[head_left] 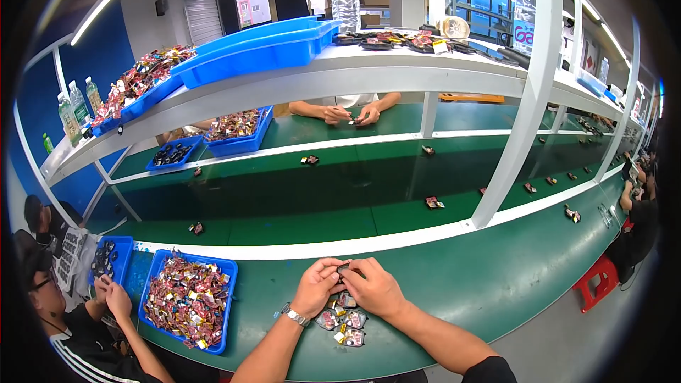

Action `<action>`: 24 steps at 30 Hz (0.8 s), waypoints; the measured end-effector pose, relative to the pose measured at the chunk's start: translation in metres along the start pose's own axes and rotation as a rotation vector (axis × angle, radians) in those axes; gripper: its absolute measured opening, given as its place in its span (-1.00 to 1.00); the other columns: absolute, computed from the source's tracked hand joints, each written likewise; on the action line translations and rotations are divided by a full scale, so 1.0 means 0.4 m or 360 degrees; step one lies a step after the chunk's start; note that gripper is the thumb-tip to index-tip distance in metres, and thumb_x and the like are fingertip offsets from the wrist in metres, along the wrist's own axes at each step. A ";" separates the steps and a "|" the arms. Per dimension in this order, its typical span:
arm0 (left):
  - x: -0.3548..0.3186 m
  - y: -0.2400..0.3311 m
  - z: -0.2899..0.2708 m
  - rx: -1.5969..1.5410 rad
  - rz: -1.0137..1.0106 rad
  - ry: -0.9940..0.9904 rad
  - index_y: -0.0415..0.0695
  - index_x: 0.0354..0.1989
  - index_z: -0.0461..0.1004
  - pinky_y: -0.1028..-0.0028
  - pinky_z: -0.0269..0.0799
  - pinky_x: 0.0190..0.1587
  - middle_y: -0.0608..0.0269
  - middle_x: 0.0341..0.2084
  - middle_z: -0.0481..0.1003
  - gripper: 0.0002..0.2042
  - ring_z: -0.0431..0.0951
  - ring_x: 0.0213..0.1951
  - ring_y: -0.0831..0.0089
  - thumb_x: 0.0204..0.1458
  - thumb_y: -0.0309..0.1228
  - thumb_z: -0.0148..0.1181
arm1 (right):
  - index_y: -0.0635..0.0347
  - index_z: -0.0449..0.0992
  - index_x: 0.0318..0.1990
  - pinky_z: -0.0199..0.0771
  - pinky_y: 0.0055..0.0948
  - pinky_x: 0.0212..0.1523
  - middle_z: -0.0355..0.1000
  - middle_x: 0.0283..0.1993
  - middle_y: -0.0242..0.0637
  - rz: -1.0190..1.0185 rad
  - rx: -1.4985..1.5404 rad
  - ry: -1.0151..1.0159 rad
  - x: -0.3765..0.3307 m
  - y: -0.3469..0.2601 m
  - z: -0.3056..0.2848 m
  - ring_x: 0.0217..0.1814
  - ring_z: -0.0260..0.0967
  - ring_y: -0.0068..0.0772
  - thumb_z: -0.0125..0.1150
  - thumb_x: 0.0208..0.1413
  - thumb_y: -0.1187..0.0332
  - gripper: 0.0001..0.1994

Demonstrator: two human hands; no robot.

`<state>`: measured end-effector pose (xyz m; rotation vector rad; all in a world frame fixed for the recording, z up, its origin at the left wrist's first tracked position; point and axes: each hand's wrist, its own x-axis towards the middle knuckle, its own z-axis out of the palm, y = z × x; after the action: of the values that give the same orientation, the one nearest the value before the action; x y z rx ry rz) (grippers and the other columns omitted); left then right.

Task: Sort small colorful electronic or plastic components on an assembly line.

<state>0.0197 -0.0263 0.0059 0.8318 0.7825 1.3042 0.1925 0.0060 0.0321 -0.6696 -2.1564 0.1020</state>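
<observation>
My left hand (317, 287) and my right hand (372, 287) meet over the green table (482, 276), fingers closed together on a small dark item (343, 268) pinched between them. A silver watch sits on my left wrist. Just under my hands lie several small wrapped packets (344, 320) in red and silver foil. A blue bin (188, 301) full of the same colourful packets stands to my left.
A person at lower left works beside a blue tray (111, 258) of dark parts. Across the conveyor belt (284, 198), another person's hands (352, 113) handle a piece. Scattered packets ride the belt. White shelf posts (518, 113) rise ahead. A red stool (597, 280) stands right.
</observation>
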 end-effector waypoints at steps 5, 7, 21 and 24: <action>0.004 -0.009 -0.008 0.0029 -0.0039 -0.0019 -0.24 0.05 0.30 0.45 0.51 0.03 0.14 0.04 0.46 -0.77 0.51 -0.01 0.46 0.24 -0.62 -0.10 | 0.17 0.55 -0.24 0.53 -0.41 -0.26 0.42 -0.21 -0.32 -0.0022 -0.0092 -0.0011 -0.002 0.000 0.010 -0.20 0.42 -0.28 0.31 -0.12 0.51 -0.78; 0.004 -0.010 -0.010 0.0031 -0.0040 -0.0014 -0.24 0.05 0.30 0.45 0.52 0.03 0.13 0.04 0.46 -0.77 0.51 -0.01 0.46 0.24 -0.62 -0.10 | 0.18 0.55 -0.24 0.53 -0.41 -0.26 0.42 -0.22 -0.31 -0.0023 -0.0108 -0.0017 -0.001 -0.001 0.010 -0.20 0.42 -0.28 0.30 -0.11 0.51 -0.79; 0.004 -0.007 -0.003 0.0034 -0.0035 -0.0014 -0.24 0.04 0.29 0.32 0.53 0.04 0.11 -0.02 0.48 -0.77 0.51 0.00 0.39 0.22 -0.58 -0.03 | 0.18 0.56 -0.30 0.52 -0.42 -0.31 0.42 -0.26 -0.33 0.0036 -0.0086 0.0084 -0.001 0.002 0.014 -0.24 0.42 -0.31 0.32 -0.09 0.50 -0.85; 0.004 -0.008 -0.001 0.0034 -0.0042 -0.0033 -0.24 0.04 0.29 0.32 0.53 0.05 0.12 -0.03 0.48 -0.77 0.51 -0.01 0.39 0.22 -0.59 -0.03 | 0.17 0.56 -0.30 0.51 -0.42 -0.30 0.43 -0.26 -0.33 -0.0019 -0.0105 0.0098 -0.004 0.008 0.013 -0.24 0.42 -0.32 0.31 -0.09 0.50 -0.85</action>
<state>0.0209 -0.0250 0.0030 0.8482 0.7901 1.2639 0.1908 0.0087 0.0269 -0.6889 -2.1116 0.0039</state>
